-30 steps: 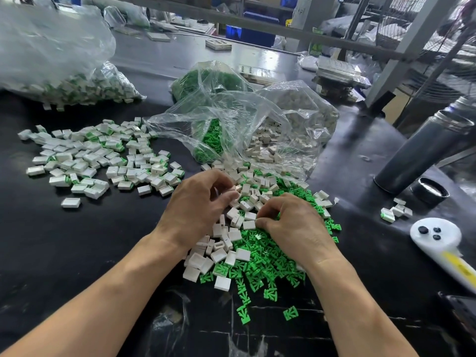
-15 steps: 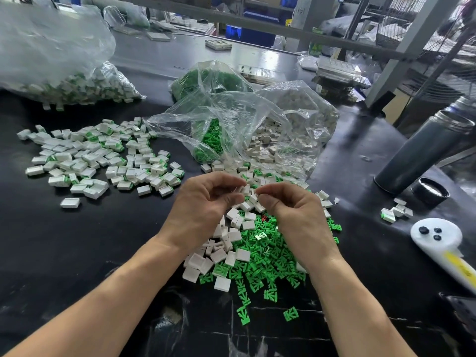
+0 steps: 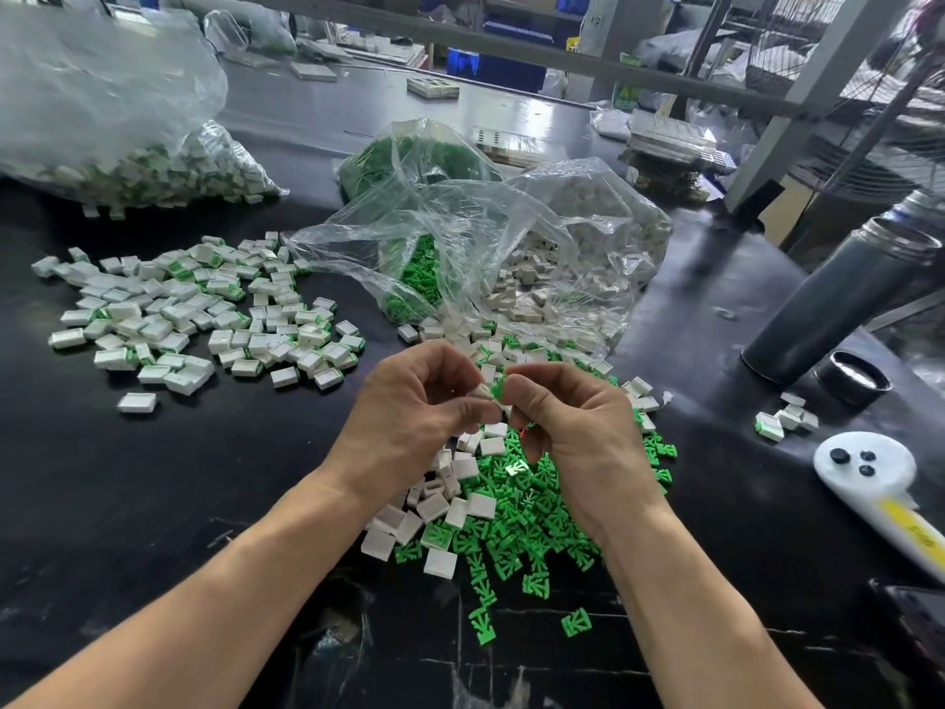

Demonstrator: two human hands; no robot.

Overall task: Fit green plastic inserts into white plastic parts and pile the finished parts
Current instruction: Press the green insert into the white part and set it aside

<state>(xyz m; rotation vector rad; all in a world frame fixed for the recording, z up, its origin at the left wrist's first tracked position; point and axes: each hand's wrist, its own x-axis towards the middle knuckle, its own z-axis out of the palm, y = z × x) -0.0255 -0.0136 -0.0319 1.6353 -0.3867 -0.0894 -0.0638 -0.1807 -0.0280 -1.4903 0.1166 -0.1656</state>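
Left hand grip pinches white part; right hand grip pinches green insert against it

— How was the light?
— Bright and even from above; the dark tabletop carried soft sheen, and the far-left clear bag glared white.
— Sharpness?
— Crisp at the centre, soft shadows under the wrists. The far-left bag was smeared, and the far frame posts bowed at the edges.

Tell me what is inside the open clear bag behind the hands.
The open clear bag holds green inserts on its left and white parts on its right. Crumpled plastic hides the deeper contents.
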